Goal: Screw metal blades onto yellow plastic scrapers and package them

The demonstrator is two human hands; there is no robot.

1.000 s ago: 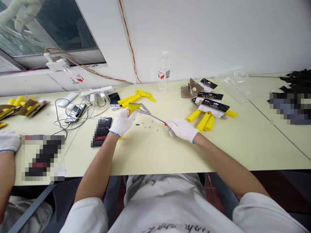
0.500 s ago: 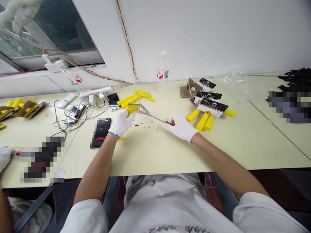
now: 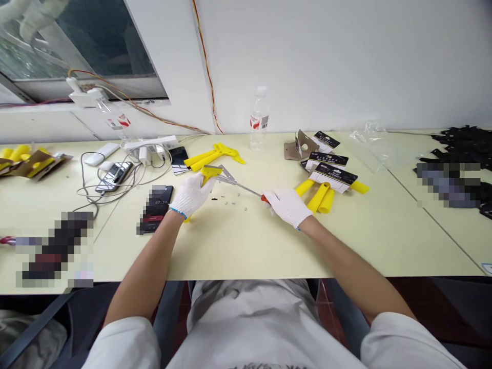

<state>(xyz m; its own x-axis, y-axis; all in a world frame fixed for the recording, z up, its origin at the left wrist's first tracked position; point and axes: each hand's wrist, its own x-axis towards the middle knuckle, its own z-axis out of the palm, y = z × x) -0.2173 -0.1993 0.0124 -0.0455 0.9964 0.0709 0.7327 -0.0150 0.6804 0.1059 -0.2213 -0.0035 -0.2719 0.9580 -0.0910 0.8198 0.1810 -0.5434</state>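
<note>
My left hand (image 3: 190,195), in a white knit glove, is closed around a yellow plastic handle (image 3: 210,173) with a flat, perforated metal plate (image 3: 228,176) at its head. My gloved right hand (image 3: 289,206) grips a screwdriver (image 3: 249,190) by its red handle. The shaft slants up leftward, its tip meeting the metal plate; exact contact is too small to tell. Several tiny metal pieces (image 3: 233,203), perhaps screws, and a small black part (image 3: 214,199) lie on the table between my hands. Beyond my left hand rests another yellow plastic tool (image 3: 219,154).
Carded yellow handles (image 3: 325,192) lie right of my right hand. A plastic bottle (image 3: 259,118) stands near the wall. Phones (image 3: 156,207), tangled cables (image 3: 126,177) and a power strip (image 3: 154,142) occupy the left; black parts (image 3: 461,148) are heaped far right.
The view has shifted slightly. My right hand has turned a little around the red screwdriver handle, while my left hand keeps its grip. At far left, another person's gloved hand has left view.
</note>
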